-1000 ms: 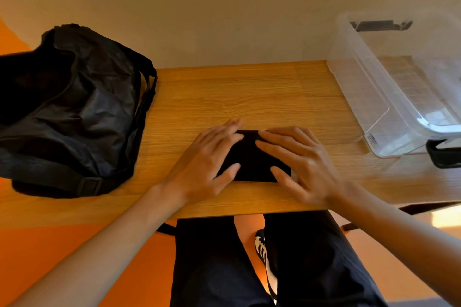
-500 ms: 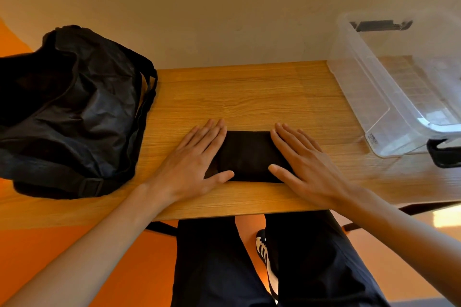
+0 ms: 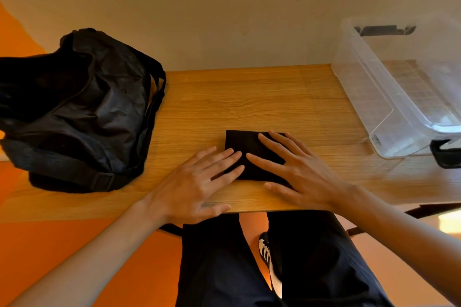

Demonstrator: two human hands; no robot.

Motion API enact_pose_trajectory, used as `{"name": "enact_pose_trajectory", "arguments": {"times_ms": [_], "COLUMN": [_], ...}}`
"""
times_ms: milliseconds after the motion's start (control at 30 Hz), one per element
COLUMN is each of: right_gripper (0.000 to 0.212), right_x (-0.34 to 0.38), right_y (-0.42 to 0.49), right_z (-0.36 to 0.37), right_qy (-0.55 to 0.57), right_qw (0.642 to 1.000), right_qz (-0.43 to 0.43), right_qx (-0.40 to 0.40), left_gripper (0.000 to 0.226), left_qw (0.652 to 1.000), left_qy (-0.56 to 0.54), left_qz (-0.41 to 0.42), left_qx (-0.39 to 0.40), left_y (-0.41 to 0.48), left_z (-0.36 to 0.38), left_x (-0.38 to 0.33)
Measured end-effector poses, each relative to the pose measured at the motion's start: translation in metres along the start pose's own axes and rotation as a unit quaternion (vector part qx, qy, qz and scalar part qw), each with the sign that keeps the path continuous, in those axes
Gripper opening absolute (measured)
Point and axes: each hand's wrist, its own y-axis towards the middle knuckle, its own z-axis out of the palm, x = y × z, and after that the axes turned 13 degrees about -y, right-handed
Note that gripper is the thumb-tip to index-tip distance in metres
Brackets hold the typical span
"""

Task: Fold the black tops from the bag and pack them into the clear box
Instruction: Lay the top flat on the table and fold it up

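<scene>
- Near the front edge of the tabletop [image 3: 249,97], centre: one black top [image 3: 245,147], folded into a small flat rectangle, lying on the wood.
- Right hand [image 3: 299,172]: palm down over the top's right half, fingers [image 3: 272,142] straight and spread wide, tips reaching toward its far edge; thumb by the near edge. Holding nothing, just flat on the fabric.
- Left hand [image 3: 197,182]: palm down, fingers [image 3: 224,157] straight and close together, tips over the top's left/near part; thumb out over bare wood by the table edge. No grip; can't tell how firmly it presses.
- Bag [image 3: 82,112]: black, slumped and crumpled at the left end of the tabletop, strap w/ buckle along its front; well apart from the top.
- Clear box [image 3: 399,97]: at the right end, open, nothing seen inside; black latch [image 3: 444,154] on its near end.
- Below the table edge: dark trousers [image 3: 224,269], a black-and-white shoe [image 3: 265,249], orange floor [image 3: 74,244].
- Behind: plain beige wall [image 3: 224,7].
</scene>
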Motion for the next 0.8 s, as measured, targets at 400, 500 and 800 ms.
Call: {"name": "enact_pose_trajectory", "arguments": {"times_ms": [400, 500, 800], "right_gripper": [0.058, 0.058, 0.063], "right_x": [0.002, -0.001, -0.035], "right_y": [0.021, 0.024, 0.023], "right_z": [0.003, 0.006, 0.009], "right_qy": [-0.011, -0.017, -0.008], "right_qw": [0.969, 0.952, 0.926], "right_qz": [0.246, 0.305, 0.378], "right_qx": [0.016, 0.02, 0.007], "left_gripper": [0.065, 0.071, 0.063], "left_qw": [0.993, 0.993, 0.996], "left_qy": [-0.063, -0.017, -0.008], "left_qz": [-0.097, -0.113, -0.066], "left_qx": [-0.022, 0.033, 0.058], "left_y": [0.088, 0.106, 0.192], "left_z": [-0.01, 0.001, 0.008], "left_x": [0.019, 0.015, 0.068]}}
